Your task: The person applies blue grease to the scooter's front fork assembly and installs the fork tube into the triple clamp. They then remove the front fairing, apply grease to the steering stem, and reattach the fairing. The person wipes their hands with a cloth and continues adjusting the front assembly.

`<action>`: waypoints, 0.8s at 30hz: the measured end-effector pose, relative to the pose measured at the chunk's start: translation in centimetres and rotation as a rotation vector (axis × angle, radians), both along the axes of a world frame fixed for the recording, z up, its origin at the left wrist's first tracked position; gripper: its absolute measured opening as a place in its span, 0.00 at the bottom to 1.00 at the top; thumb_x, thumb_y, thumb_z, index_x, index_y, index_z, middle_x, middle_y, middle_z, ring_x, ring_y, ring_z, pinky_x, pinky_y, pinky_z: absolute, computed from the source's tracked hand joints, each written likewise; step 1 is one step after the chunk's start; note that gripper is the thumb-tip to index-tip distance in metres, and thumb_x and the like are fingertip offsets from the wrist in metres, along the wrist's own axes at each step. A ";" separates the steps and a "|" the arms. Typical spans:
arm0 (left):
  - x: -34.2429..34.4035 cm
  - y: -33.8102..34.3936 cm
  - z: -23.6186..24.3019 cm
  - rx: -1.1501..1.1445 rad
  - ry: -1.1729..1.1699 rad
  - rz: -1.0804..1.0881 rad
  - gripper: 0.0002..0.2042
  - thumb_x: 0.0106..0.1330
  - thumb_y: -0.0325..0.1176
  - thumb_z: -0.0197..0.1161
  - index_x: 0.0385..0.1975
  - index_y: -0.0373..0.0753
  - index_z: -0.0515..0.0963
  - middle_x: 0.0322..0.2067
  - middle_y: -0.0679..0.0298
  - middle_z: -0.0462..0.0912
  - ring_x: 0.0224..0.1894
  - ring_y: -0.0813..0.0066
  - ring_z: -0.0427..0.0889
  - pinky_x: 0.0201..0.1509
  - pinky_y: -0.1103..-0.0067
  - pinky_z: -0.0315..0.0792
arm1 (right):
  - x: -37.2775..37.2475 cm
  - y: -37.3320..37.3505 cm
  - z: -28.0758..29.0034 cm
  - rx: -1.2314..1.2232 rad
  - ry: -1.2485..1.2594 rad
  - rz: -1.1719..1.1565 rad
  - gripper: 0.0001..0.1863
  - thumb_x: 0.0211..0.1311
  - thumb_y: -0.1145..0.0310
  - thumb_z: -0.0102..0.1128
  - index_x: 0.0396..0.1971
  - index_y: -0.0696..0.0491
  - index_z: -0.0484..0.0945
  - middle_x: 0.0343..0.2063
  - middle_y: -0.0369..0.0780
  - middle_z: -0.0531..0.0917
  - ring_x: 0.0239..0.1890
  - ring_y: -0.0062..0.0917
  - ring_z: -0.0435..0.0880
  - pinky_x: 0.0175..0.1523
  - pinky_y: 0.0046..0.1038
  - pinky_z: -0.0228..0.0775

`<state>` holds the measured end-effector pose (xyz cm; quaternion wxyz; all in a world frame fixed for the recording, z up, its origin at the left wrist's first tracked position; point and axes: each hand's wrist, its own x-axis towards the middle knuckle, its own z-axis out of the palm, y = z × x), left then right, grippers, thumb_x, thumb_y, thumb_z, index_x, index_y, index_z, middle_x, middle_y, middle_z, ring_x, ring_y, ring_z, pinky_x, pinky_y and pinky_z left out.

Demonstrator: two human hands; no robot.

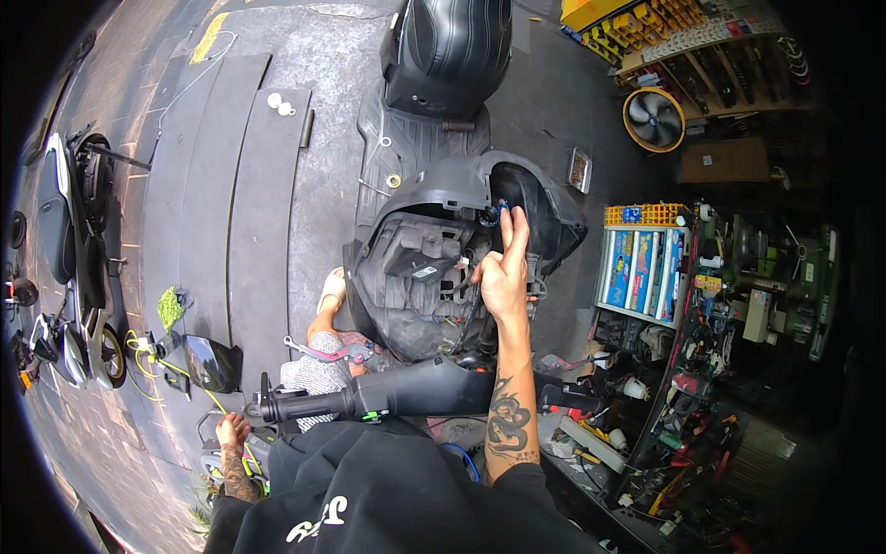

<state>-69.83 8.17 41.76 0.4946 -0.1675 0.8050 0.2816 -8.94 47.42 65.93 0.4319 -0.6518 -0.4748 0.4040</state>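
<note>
My right hand (pixel 502 268) reaches over the scooter's dark front panel (pixel 425 194), index and middle fingers stretched into its opening at a small blue fitting (pixel 504 207), thumb apart. Below the fingers is exposed inner bodywork with wires (pixel 415 295). My left hand (pixel 231 431) is low at the left, fingers curled beside the end of the black handlebar (pixel 314 403); what they hold, if anything, is unclear. The handlebar, with pink levers (pixel 341 353), crosses just in front of my body. The black seat (pixel 448 46) stands beyond the panel.
Another scooter (pixel 65 212) stands at the left, near a dark part (pixel 208 363) and yellow-green hose (pixel 143 355). Dark mats (pixel 203 203) cover the floor. At the right are a fan (pixel 652 120), cardboard box (pixel 724 162), metal tray (pixel 579 171) and crowded tool shelves (pixel 646 268).
</note>
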 end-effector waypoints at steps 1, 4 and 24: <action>0.6 0.0 -0.1 -0.005 0.002 -0.005 0.20 0.72 0.39 0.64 0.60 0.41 0.72 0.46 0.55 0.87 0.37 0.63 0.89 0.30 0.73 0.84 | 0.1 0.0 0.5 -0.021 -0.076 0.027 0.51 0.53 0.82 0.48 0.81 0.56 0.43 0.77 0.53 0.65 0.24 0.24 0.82 0.31 0.26 0.76; 1.8 0.8 -0.5 0.028 -0.022 -0.136 0.26 0.73 0.40 0.63 0.68 0.41 0.67 0.52 0.54 0.87 0.39 0.65 0.88 0.35 0.74 0.84 | 0.6 0.2 1.2 0.056 -0.491 0.110 0.51 0.51 0.80 0.52 0.80 0.59 0.48 0.75 0.54 0.69 0.37 0.30 0.84 0.40 0.33 0.78; 6.6 4.7 -1.5 0.066 0.016 -0.212 0.30 0.67 0.32 0.66 0.70 0.40 0.69 0.50 0.59 0.84 0.36 0.71 0.82 0.33 0.78 0.84 | -1.1 0.2 -1.6 0.058 -0.879 0.276 0.46 0.60 0.71 0.51 0.79 0.67 0.49 0.78 0.58 0.57 0.83 0.59 0.40 0.83 0.53 0.40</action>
